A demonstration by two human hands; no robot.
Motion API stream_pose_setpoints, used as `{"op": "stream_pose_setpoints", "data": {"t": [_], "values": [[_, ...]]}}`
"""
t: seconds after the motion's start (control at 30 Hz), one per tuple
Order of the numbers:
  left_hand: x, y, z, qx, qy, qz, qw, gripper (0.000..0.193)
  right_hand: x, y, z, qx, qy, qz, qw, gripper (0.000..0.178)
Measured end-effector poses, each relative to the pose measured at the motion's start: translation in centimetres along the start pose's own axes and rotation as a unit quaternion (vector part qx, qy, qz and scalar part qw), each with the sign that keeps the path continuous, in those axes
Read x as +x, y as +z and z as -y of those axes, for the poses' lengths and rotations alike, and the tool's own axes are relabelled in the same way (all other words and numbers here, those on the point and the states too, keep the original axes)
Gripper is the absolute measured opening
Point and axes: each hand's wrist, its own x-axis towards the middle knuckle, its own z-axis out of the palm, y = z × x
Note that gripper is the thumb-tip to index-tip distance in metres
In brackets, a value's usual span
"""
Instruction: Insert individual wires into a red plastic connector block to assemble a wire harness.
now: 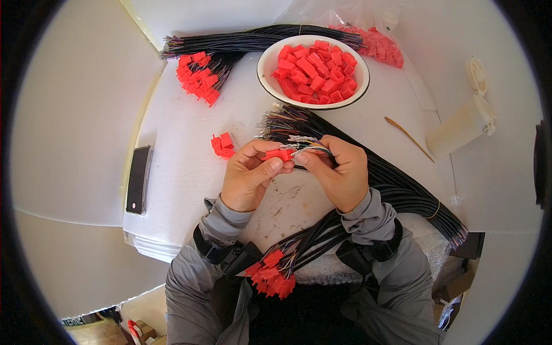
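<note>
L hand [247, 177] pinches red connector [278, 154] above table [184, 138], R hand [345, 175] thin wires [314, 145] just beside it, prob. to keep both steady & in sight; bowl [265, 75] of red spares [317, 70] sits nearby, prob. for quick pickup. Fingers [269, 168] cover part of connector; can't tell if any wires are seated.

A small red plastic connector [277, 154], partly covered, is held nearly level just off center toward twelve o'clock — its long side running from nine to three. Close at its two o'clock, slender white, yellow and dark wires [317, 147] fan out, metal tips toward nine — whether any is seated is unclear.
</note>
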Motion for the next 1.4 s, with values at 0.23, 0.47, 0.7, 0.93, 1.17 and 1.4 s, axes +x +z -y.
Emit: {"op": "stream_pose_setpoints", "data": {"t": [0.23, 0.47, 0.7, 0.93, 1.17, 1.4], "values": [[-0.1, 0.1, -0.1, 0.000, -0.004, -0.007, 1.000, 0.021, 0.0, -0.1, 0.3, -0.003, 0.008, 0.009, 1.000, 0.012], [-0.2, 0.2, -0.1, 0.006, -0.006, -0.013, 1.000, 0.021, 0.1, 0.0, 0.3, 0.003, 0.014, 0.008, 1.000, 0.013], [-0.1, 0.3, 0.0, -0.003, -0.009, -0.021, 1.000, 0.020, 0.0, 0.1, -0.4, -0.007, -0.012, 0.010, 1.000, 0.013], [0.1, 0.6, -0.3, -0.048, -0.004, -0.016, 0.999, 0.022, -0.1, 0.5, -0.6, 0.021, 0.003, -0.011, 1.000, 0.014], [0.0, 1.1, -0.4, 0.007, 0.061, -0.021, 0.998, 0.019, -0.1, 0.5, -0.2, -0.005, 0.015, 0.023, 1.000, 0.012], [0.0, 0.7, -0.2, -0.012, 0.058, -0.026, 0.998, 0.015, 0.0, 0.4, 0.0, -0.020, 0.013, 0.034, 0.999, 0.013]]}}
